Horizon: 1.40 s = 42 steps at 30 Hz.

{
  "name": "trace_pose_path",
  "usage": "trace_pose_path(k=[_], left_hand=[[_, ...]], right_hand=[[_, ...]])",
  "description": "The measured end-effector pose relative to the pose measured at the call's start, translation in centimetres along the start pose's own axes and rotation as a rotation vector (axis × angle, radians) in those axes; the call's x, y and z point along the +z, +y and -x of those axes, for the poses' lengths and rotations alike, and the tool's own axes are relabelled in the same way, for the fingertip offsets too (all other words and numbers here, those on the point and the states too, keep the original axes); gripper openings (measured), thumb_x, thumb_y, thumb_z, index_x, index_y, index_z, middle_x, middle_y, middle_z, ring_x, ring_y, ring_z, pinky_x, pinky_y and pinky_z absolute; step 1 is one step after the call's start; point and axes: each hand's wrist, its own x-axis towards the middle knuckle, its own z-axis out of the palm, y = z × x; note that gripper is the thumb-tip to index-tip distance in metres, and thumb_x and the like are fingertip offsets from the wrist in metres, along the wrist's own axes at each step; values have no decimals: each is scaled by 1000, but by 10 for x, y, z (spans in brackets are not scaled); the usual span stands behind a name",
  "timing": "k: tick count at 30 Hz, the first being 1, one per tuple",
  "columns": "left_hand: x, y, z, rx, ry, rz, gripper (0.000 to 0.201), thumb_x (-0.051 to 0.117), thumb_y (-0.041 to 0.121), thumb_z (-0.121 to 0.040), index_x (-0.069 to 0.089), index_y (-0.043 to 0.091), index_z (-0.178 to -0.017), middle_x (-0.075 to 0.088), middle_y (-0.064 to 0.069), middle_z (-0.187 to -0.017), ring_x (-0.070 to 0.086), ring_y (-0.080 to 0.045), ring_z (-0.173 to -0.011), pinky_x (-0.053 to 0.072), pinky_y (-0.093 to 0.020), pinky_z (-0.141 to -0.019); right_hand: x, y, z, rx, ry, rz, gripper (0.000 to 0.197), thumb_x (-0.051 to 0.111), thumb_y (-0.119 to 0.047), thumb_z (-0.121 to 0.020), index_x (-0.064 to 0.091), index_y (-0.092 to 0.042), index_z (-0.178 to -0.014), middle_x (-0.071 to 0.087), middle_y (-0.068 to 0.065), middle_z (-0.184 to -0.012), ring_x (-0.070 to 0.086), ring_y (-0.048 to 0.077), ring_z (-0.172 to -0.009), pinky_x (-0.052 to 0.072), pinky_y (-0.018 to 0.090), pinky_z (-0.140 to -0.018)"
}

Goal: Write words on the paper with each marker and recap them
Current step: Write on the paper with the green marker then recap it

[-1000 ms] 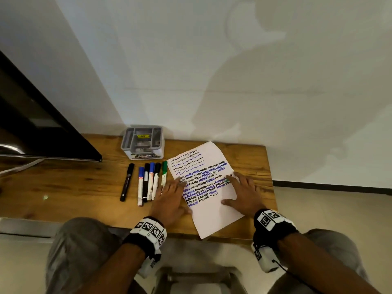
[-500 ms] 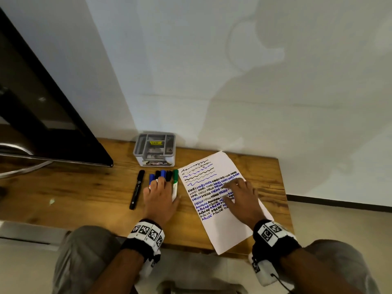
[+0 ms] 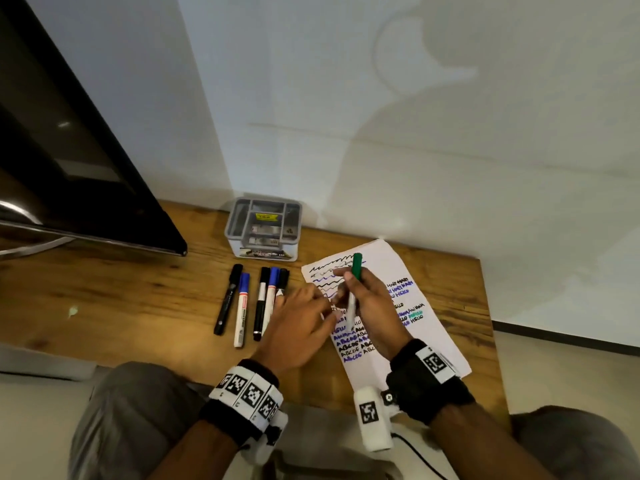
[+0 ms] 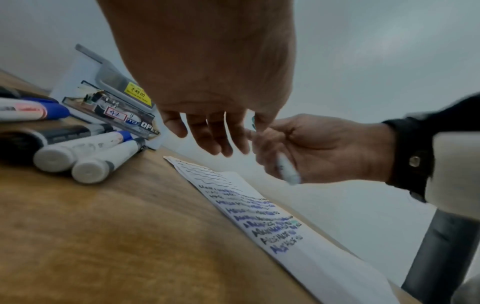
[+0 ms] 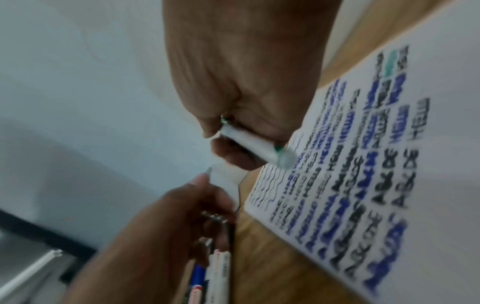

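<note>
A green-capped marker (image 3: 354, 289) was gripped upright in the right hand (image 3: 372, 306), cap still on, above the written-on paper (image 3: 433, 327) lying on the wooden tabletop (image 3: 138, 306). The left hand (image 3: 298, 327) was held just beside it, fingers relaxed and holding nothing. Five other markers (image 3: 256, 299) were laid in a row to the left, before a grey organiser box (image 3: 264, 228).

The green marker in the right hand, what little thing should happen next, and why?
Probably pull the cap off. The right hand holds the green marker above the paper with its green cap still on, and the left hand, holding nothing, sits right beside it, ready for a grip on the cap.
</note>
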Motion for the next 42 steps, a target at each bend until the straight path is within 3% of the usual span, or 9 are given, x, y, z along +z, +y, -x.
trace_pose_path(k=[4,8,10,13,18,26,31,35,42], left_hand=[[1,0,-4,-64,42,414,24,40,47,-102,50,25,-106,62,7,-100,63,-8,-90,56,-31,-77],[8,1,-7,-67,-85,645,24,44,40,-104,54,20,-112,65,5,-100,65,-7,-93,55,-29,-78],[16,-2,-6,-34,-143,606,22,45,41,-102,53,21,-104,66,3,-94,64,-13,-89,54,-44,-80],[21,-4,-5,-13,-128,605,23,43,40,-101,50,18,-98,62,4,-88,60,-16,-85,51,-50,-80],[18,-10,-10,-4,-110,695,23,44,34,-102,49,12,-98,61,4,-92,59,-17,-91,50,-44,-83],[4,-18,-16,9,-112,729,13,43,19,-105,50,8,-106,63,1,-108,59,-12,-108,52,-33,-93],[-4,-26,-17,42,-117,528,19,46,17,-104,54,12,-120,61,3,-127,54,-4,-123,51,-28,-99],[4,-42,-16,42,0,-48,34,57,13,-98,57,19,-132,61,1,-130,54,-16,-118,46,-39,-98],[7,-43,-16,-116,138,-368,31,66,17,-91,66,21,-122,64,-2,-119,56,-25,-107,38,-45,-87]], right_hand=[[-21,-1,10,-60,-96,513,31,43,-40,-108,67,-22,-114,63,-23,-71,55,-3,-69,41,21,-68],[-31,14,22,-199,-307,892,30,44,-35,-108,65,-16,-120,70,1,-115,64,12,-102,50,31,-94],[-32,19,25,-238,-313,945,27,48,-32,-107,63,-17,-123,69,3,-121,63,13,-107,50,32,-98],[-30,23,29,-264,-279,922,30,45,-37,-107,59,-24,-130,68,-3,-129,63,10,-112,50,27,-98],[-21,25,28,-341,-166,1079,30,40,-44,-107,54,-29,-128,71,-4,-114,66,13,-88,57,32,-76],[-14,19,19,-323,-172,1039,38,37,-56,-104,51,-35,-132,71,-3,-111,68,12,-83,60,36,-73],[-24,9,22,-59,-192,921,42,44,-62,-99,48,-29,-126,68,-6,-117,69,10,-95,60,37,-84],[-48,2,22,83,-123,764,25,47,-27,-105,46,-23,-130,67,-1,-119,67,7,-94,60,35,-84],[-92,3,22,24,-10,772,32,49,-13,-105,58,-21,-135,62,3,-124,58,-4,-95,44,4,-65]])
